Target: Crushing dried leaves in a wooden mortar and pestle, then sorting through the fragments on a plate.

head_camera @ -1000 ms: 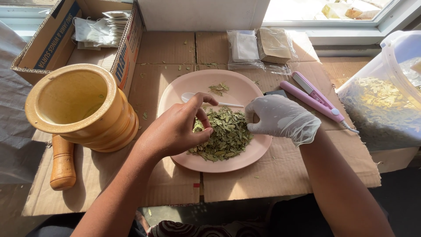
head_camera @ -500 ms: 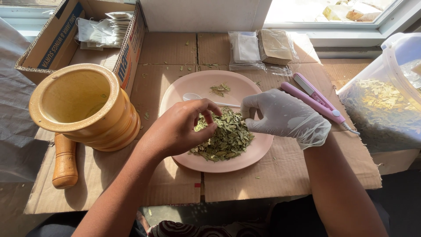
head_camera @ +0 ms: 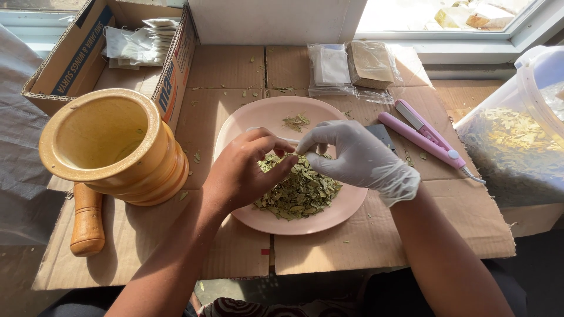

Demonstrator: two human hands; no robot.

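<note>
Currently, head view: both our hands over pink plate (head_camera: 258,126) w/ dried leaves (head_camera: 299,194).
Left hand (head_camera: 244,173), bare, fingers curled narrow, pinching leaf bits; right hand (head_camera: 352,155), gloved, pinches narrow too, fingertips nearly touching. Wooden mortar (head_camera: 111,147) left of plate.

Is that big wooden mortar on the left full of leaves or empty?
Nearly empty. The wooden mortar stands upright, and its bare yellow inside shows only a few leaf specks. The dried leaves lie heaped on the pink plate.
</note>
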